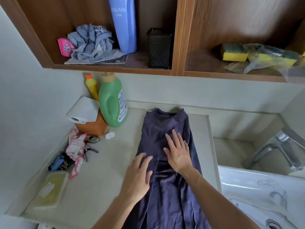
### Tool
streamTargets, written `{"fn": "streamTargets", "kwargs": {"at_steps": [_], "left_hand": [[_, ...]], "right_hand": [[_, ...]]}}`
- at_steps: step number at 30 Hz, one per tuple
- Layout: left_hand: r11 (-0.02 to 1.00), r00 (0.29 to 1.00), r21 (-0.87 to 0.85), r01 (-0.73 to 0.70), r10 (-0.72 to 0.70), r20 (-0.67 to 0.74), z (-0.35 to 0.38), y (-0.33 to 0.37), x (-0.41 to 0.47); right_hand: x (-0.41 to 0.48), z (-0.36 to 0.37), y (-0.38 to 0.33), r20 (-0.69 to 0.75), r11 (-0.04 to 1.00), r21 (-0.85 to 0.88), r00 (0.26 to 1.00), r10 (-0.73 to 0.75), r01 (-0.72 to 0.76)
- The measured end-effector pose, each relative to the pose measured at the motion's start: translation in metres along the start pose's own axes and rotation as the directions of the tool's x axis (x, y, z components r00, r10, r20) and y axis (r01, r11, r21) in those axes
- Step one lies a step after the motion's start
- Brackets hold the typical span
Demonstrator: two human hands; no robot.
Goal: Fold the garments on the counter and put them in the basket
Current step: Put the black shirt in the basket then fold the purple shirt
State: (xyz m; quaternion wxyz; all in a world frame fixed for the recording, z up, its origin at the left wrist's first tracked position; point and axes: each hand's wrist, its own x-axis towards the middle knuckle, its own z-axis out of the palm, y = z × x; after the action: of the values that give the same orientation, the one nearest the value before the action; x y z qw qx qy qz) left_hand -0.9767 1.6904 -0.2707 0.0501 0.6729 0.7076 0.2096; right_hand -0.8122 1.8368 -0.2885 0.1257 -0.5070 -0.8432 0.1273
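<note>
A dark purple shirt (166, 192) lies lengthwise on the pale counter (105, 171), collar toward the back wall, its sides folded inward into a long narrow strip that hangs over the front edge. My left hand (137, 177) lies flat on the strip's left edge with straight fingers. Further up the middle of the shirt, my right hand (178, 152) presses flat on the cloth with spread fingers. No basket is in view.
A green detergent bottle (112, 103), a yellow bottle (91, 85), a paper roll (82, 109) on an orange box and a pink-white cloth (76, 149) crowd the counter's left. A sink with a faucet (274, 151) lies to the right. Open shelves (178, 37) hang above.
</note>
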Motion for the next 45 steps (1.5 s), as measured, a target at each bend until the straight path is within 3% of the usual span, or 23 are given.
{"fn": "streamTargets", "kwargs": {"at_steps": [3, 6, 9, 12, 14, 16, 18, 21, 24, 26, 29, 30, 32, 35, 40, 43, 45], "left_hand": [[0.983, 0.988, 0.15, -0.107, 0.089, 0.124, 0.007, -0.005, 0.041], [0.947, 0.927, 0.321, 0.005, -0.124, 0.353, 0.013, -0.019, 0.074], [0.921, 0.964, 0.386, 0.059, -0.153, 0.219, 0.003, -0.024, 0.114], [0.961, 0.993, 0.272, -0.045, 0.014, 0.113, 0.01, -0.042, 0.156], [0.969, 0.977, 0.218, -0.117, 0.073, 0.201, 0.023, -0.055, 0.177], [0.968, 0.923, 0.231, -0.094, -0.002, 0.384, 0.03, -0.061, 0.192], [0.965, 0.865, 0.261, -0.001, -0.13, 0.485, 0.039, -0.068, 0.206], [0.967, 0.874, 0.211, 0.141, -0.221, 0.432, 0.041, -0.071, 0.23], [0.939, 0.929, -0.122, 0.322, -0.289, 0.23, 0.042, -0.078, 0.262], [0.822, 0.903, -0.374, 0.43, -0.39, 0.181, 0.035, -0.076, 0.278], [0.658, 0.787, -0.431, 0.617, -0.513, 0.343, 0.029, -0.075, 0.293], [0.622, 0.757, -0.431, 0.653, -0.519, 0.398, 0.03, -0.078, 0.298], [0.557, 0.712, -0.445, 0.701, -0.52, 0.472, 0.028, -0.083, 0.304], [0.62, 0.742, -0.413, 0.668, -0.505, 0.441, 0.015, -0.087, 0.311], [0.452, 0.82, -0.695, 0.559, -0.428, 0.381, -0.022, -0.061, 0.321], [0.559, 0.902, -0.732, 0.389, -0.394, 0.178, -0.043, -0.055, 0.326], [0.644, 0.929, -0.691, 0.328, -0.353, 0.112, -0.056, -0.051, 0.316]], "right_hand": [[0.011, 0.004, 0.017, 0.135, 0.994, -0.079, 0.987, 0.089, -0.079], [0.015, 0.006, 0.029, 0.166, 0.976, -0.159, 0.971, 0.173, -0.147], [0.041, -0.004, 0.021, 0.094, 0.955, -0.174, 0.962, 0.257, -0.239], [0.076, -0.007, 0.009, -0.054, 0.984, -0.098, 0.988, 0.146, -0.151], [0.093, -0.002, 0.01, -0.012, 0.996, -0.085, 0.999, 0.035, -0.036], [0.102, 0.002, 0.02, 0.132, 0.991, -0.116, 0.987, 0.086, -0.071], [0.109, 0.006, 0.039, 0.176, 0.974, -0.159, 0.966, 0.189, -0.162], [0.12, 0.001, 0.058, 0.124, 0.959, -0.185, 0.963, 0.238, -0.213], [0.139, -0.015, 0.068, -0.014, 0.949, -0.006, 0.949, 0.314, -0.314], [0.152, -0.026, 0.076, -0.035, 0.883, 0.21, 0.899, 0.436, -0.42], [0.168, -0.039, 0.089, 0.21, 0.608, 0.55, 0.799, 0.563, -0.573], [0.172, -0.044, 0.091, 0.293, 0.537, 0.586, 0.777, 0.557, -0.607], [0.175, -0.052, 0.094, 0.328, 0.526, 0.6, 0.785, 0.526, -0.603], [0.175, -0.068, 0.092, 0.27, 0.469, 0.68, 0.787, 0.555, -0.564], [0.184, -0.107, 0.08, 0.097, 0.504, 0.778, 0.863, 0.495, -0.376], [0.189, -0.132, 0.07, -0.019, 0.547, 0.793, 0.886, 0.464, -0.269], [0.183, -0.144, 0.067, -0.102, 0.637, 0.737, 0.895, 0.434, -0.225]]}}
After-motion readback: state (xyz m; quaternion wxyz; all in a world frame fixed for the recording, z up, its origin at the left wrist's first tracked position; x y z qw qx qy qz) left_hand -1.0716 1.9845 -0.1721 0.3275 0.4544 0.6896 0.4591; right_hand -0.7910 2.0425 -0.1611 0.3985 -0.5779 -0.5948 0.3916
